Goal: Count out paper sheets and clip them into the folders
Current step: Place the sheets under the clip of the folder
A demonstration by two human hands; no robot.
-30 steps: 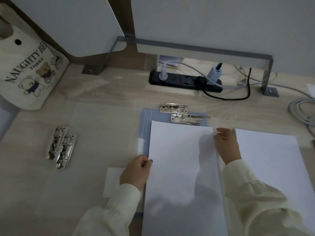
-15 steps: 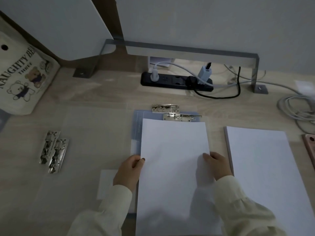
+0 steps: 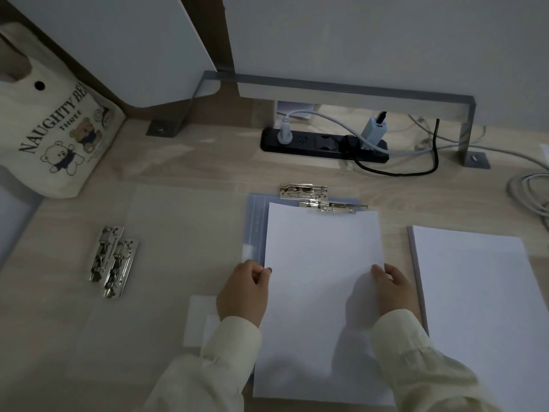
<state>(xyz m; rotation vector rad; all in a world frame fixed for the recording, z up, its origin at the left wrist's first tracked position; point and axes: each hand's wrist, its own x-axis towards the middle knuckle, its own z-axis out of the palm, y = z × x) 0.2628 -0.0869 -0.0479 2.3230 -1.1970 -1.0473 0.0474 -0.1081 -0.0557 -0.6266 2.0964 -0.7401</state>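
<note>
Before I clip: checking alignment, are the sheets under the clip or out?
Out: the sheets have their top edge just below the clip.

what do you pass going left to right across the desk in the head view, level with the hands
pair of silver metal clips → left hand → white paper sheets on the pale blue folder → right hand → white paper stack

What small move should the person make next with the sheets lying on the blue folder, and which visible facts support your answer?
Probably slide the sheets up so their top edge goes under the metal clip. The left hand and right hand grip the two side edges, and the sheets lie squared on the blue folder. Their top edge sits just short of the clip, so they look not yet clamped.
</note>
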